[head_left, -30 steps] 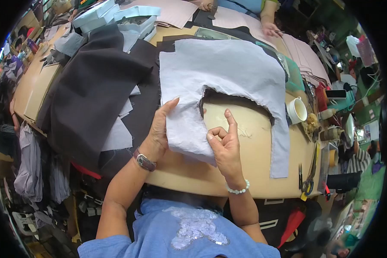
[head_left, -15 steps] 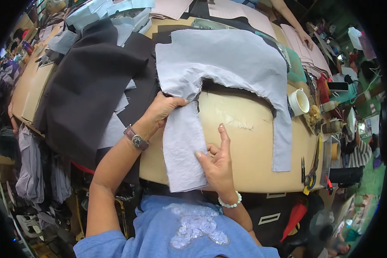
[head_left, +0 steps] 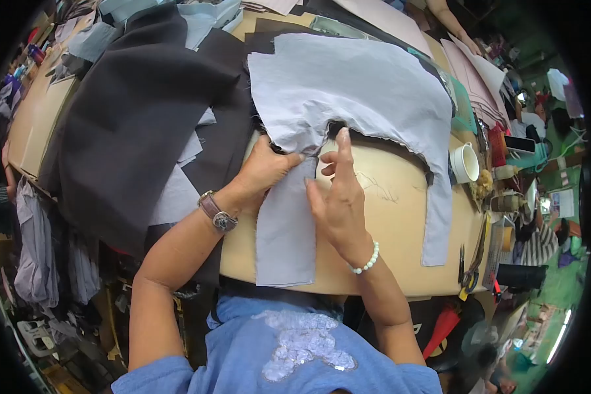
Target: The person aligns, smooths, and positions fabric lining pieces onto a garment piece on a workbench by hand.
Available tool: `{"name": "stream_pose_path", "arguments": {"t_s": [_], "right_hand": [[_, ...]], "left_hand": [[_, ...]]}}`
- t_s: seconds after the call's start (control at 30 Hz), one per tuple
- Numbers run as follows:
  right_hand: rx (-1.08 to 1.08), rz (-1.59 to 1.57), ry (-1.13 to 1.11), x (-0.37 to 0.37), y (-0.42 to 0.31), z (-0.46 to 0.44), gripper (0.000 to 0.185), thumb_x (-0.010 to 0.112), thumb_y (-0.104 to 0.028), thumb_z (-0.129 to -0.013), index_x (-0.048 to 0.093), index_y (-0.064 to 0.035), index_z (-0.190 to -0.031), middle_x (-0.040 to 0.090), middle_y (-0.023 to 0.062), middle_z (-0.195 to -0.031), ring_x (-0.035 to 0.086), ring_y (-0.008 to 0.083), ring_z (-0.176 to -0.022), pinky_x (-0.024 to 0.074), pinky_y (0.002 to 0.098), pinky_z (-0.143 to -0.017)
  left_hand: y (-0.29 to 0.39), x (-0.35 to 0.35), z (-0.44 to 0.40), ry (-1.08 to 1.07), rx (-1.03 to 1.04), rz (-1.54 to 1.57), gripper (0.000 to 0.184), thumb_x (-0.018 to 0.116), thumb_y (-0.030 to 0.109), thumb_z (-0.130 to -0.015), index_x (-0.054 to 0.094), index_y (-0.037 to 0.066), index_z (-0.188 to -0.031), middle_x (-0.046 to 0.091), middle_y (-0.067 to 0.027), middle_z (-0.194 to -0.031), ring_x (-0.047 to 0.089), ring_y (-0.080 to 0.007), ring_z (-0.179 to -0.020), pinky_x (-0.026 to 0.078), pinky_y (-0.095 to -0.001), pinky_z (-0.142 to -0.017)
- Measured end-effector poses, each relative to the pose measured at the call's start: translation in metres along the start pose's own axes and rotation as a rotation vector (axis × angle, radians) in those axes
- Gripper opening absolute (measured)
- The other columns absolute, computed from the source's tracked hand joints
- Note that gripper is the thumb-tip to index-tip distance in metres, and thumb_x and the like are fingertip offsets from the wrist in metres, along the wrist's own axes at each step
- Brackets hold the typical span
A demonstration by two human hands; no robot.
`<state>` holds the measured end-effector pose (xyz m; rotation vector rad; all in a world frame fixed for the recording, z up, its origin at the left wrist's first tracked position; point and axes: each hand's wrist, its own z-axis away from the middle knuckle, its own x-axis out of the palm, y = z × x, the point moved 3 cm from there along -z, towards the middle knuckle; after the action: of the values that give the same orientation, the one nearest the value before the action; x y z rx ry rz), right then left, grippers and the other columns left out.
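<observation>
A light grey cut fabric piece, curved like an arch with two hanging legs, lies on the table with dark cloth under its inner edge. My left hand pinches it between thumb and fingers at the top of the left leg, where the cloth is puckered. Just to the right, my right hand is raised with its index finger pointing up and fingers apart. Its thumb is close to the leg's right edge; whether it touches I cannot tell. Nothing shows in that hand.
Black fabric is heaped on the left over grey scraps. On the right stand a white cup, a green tray and scissors. Loose threads lie on the table. Another person's hand is by pink sheets at the upper right.
My right hand has moved up from the lower part of the left leg to beside my left hand. The left leg now lies straighter; my left hand keeps its pinch.
</observation>
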<state>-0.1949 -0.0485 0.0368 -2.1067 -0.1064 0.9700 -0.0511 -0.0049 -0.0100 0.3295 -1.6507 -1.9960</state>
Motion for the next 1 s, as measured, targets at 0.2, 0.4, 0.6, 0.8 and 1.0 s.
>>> {"name": "stream_pose_path", "arguments": {"t_s": [0.2,0.4,0.6,0.8,1.0], "right_hand": [[0.29,-0.369,-0.018,-0.001,0.025,-0.008,0.084,0.051,0.012,-0.078,0.01,-0.0087,-0.148,0.049,0.0119,-0.106,0.056,0.0099,-0.072,0.0489,0.0218,-0.062],[0.316,-0.405,-0.019,-0.008,0.024,-0.016,0.088,0.051,0.015,-0.078,0.007,-0.0131,-0.149,0.047,0.0092,-0.106,0.057,0.0102,-0.078,0.0494,0.0212,-0.066],[0.327,-0.607,0.048,-0.01,0.029,-0.012,0.088,0.051,0.016,-0.078,0.006,-0.0139,-0.149,0.045,0.0079,-0.104,0.059,0.0104,-0.077,0.0509,0.0211,-0.06],[0.346,-0.606,0.049,-0.012,0.028,-0.005,0.089,0.05,0.016,-0.078,0.006,-0.0134,-0.149,0.045,0.0091,-0.106,0.058,0.01,-0.075,0.05,0.0211,-0.059],[0.118,-0.298,0.116,-0.003,0.042,-0.013,0.083,0.051,0.016,-0.078,0.015,-0.0105,-0.148,0.047,0.0132,-0.107,0.056,0.0132,-0.076,0.0502,0.0243,-0.062]], "left_hand": [[-0.002,-0.001,-0.002,-0.055,-0.165,0.188,0.04,0.067,0.005,-0.077,0.055,-0.004,-0.114,0.063,-0.0106,-0.104,0.061,-0.0162,-0.091,0.049,-0.0305,-0.079],[0.005,-0.004,0.005,-0.048,-0.312,0.307,0.04,0.069,0.004,-0.077,0.055,-0.002,-0.114,0.063,-0.0113,-0.102,0.062,-0.0184,-0.093,0.052,-0.0303,-0.081],[0.008,-0.005,0.005,-0.185,-0.558,0.489,0.039,0.07,-0.002,-0.075,0.057,0.0,-0.112,0.065,-0.0111,-0.1,0.065,-0.0179,-0.09,0.053,-0.029,-0.08],[0.012,0.001,0.018,-0.251,-0.459,0.32,0.055,0.074,-0.006,-0.067,0.053,0.0,-0.118,0.063,-0.0112,-0.106,0.063,-0.0186,-0.095,0.05,-0.0278,-0.087],[0.015,0.002,0.02,-0.36,-0.42,0.346,0.055,0.073,-0.007,-0.069,0.053,0.001,-0.119,0.063,-0.0091,-0.104,0.062,-0.0184,-0.095,0.05,-0.0273,-0.085]]}}
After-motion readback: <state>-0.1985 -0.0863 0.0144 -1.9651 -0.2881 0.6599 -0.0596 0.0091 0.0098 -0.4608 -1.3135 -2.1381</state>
